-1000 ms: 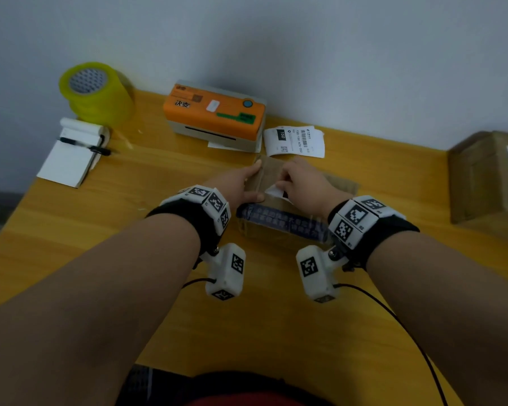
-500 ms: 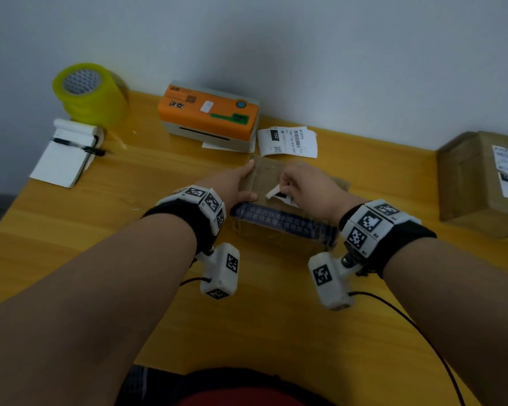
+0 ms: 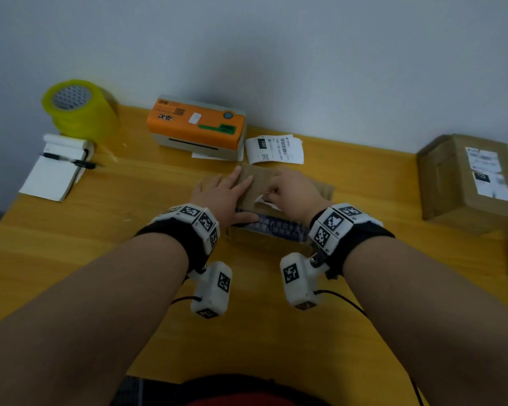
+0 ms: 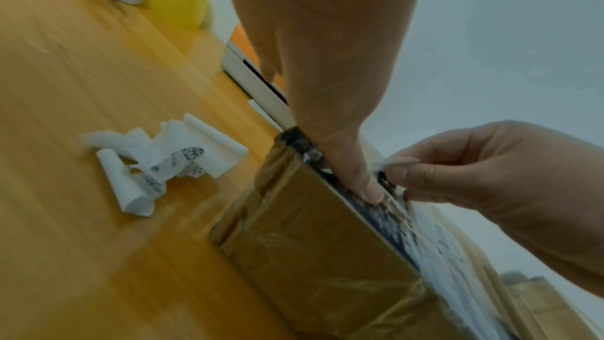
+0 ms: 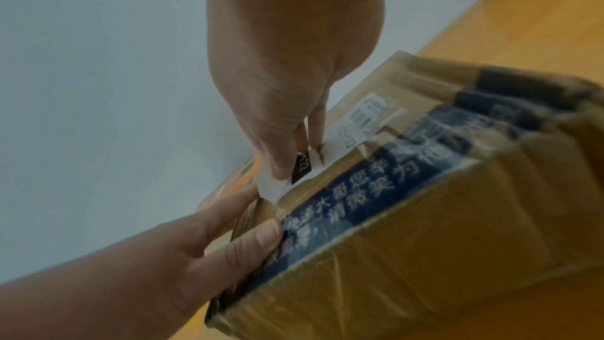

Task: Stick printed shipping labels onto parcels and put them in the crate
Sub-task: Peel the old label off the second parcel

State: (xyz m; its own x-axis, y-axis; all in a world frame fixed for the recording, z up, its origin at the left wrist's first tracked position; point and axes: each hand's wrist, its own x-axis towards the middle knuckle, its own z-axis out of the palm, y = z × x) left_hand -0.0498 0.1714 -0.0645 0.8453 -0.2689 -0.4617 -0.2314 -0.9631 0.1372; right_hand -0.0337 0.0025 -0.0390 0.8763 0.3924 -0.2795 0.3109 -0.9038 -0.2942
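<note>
A brown cardboard parcel (image 3: pixel 255 181) with blue printed tape on its near edge lies mid-table. My left hand (image 3: pixel 229 194) lies flat on its left top, fingers straight, thumb (image 4: pixel 369 188) pressed on the taped edge. My right hand (image 3: pixel 288 191) pinches the near-left corner of a white shipping label (image 5: pixel 356 123) that lies on the parcel's top. That corner is lifted slightly off the cardboard; the rest of the label looks flat. In the right wrist view the left hand (image 5: pixel 196 242) holds the parcel's (image 5: pixel 425 255) end. No crate is in view.
An orange label printer (image 3: pixel 195 124) stands at the back, with a printed label (image 3: pixel 273 149) beside it. Further off sit a yellow tape roll (image 3: pixel 77 109), and a notepad with a pen (image 3: pixel 56 171). A labelled parcel (image 3: pixel 467 177) sits far right. Curled backing papers (image 4: pixel 163 164) lie left of the parcel.
Both hands stay on the parcel. The right hand has shifted slightly while keeping its pinch on the label's corner; the left hand still presses the top.
</note>
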